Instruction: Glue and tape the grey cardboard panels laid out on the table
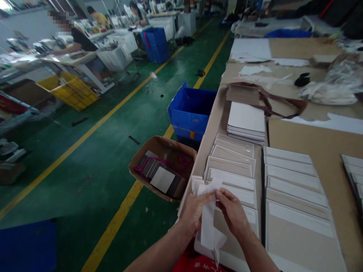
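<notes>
My left hand (195,210) is closed around a bundle of thin white strips (208,223) that hang down from it over the table's near edge. My right hand (233,212) pinches the upper part of the same strips, close to the left fingertips. Beneath both hands lies an overlapping row of beige flat panels (231,165) with white bands along their edges. To the right of it runs a second overlapping row of similar panels (297,226). Farther up the table sits a neat stack of white-topped boards (246,118).
On the floor left of the table stand a cardboard box (134,160) holding flat pieces and a blue bin (188,126). Brown straps (283,107) and clear plastic bags (331,88) lie on the table. Across the aisle, a person (82,39) sits near a yellow crate (70,90).
</notes>
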Action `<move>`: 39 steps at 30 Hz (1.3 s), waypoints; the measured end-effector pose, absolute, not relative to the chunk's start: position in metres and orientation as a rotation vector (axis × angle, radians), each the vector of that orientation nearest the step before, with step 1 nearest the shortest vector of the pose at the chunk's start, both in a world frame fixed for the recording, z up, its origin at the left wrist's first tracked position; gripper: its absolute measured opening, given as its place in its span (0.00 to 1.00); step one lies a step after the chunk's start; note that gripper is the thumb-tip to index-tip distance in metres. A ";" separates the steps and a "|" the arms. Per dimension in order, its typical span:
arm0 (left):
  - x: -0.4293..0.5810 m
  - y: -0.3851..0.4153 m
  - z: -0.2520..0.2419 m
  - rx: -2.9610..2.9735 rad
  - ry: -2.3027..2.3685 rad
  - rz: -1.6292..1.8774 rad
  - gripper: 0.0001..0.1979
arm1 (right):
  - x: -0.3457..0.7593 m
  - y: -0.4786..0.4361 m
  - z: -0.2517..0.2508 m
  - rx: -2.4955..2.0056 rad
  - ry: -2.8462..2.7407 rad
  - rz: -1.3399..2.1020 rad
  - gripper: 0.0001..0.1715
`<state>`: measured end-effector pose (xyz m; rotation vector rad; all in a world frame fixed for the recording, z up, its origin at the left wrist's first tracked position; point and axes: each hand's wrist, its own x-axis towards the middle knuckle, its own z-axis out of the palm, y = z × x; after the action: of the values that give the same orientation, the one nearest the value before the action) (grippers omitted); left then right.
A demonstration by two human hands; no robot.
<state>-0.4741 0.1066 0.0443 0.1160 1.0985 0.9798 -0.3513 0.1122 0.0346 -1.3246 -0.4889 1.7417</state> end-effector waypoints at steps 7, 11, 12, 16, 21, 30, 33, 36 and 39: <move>-0.463 0.107 0.045 0.159 1.075 0.903 0.31 | -0.350 0.109 0.024 -1.261 -0.292 1.708 0.17; -0.456 0.118 0.045 0.151 1.139 0.891 0.27 | -0.336 0.129 0.021 -1.204 -0.148 1.571 0.17; -0.455 0.122 0.043 0.157 1.168 0.896 0.25 | -0.329 0.137 0.021 -1.186 -0.122 1.548 0.18; -0.458 0.142 0.034 0.329 1.351 0.926 0.20 | -0.287 0.176 0.027 -1.066 -0.166 1.565 0.17; -0.470 0.165 0.040 1.010 1.690 0.569 0.11 | -0.243 0.229 0.032 -1.501 -0.871 1.753 0.17; -0.459 0.199 0.037 1.989 1.689 0.045 0.13 | -0.274 0.293 -0.003 -1.536 -2.006 1.355 0.19; -0.454 0.208 0.021 2.040 1.698 -0.009 0.14 | -0.285 0.298 -0.012 -1.605 -2.016 1.295 0.17; -0.451 0.213 0.009 2.052 1.703 -0.020 0.14 | -0.289 0.300 -0.019 -1.672 -2.027 1.252 0.15; -0.450 0.215 0.003 2.047 1.706 -0.013 0.14 | -0.289 0.301 -0.025 -1.710 -2.072 1.196 0.14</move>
<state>-0.4502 0.2154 0.0034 2.0469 1.7060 -0.0133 -0.2889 0.3005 -0.0250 -1.7105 -2.0721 1.1962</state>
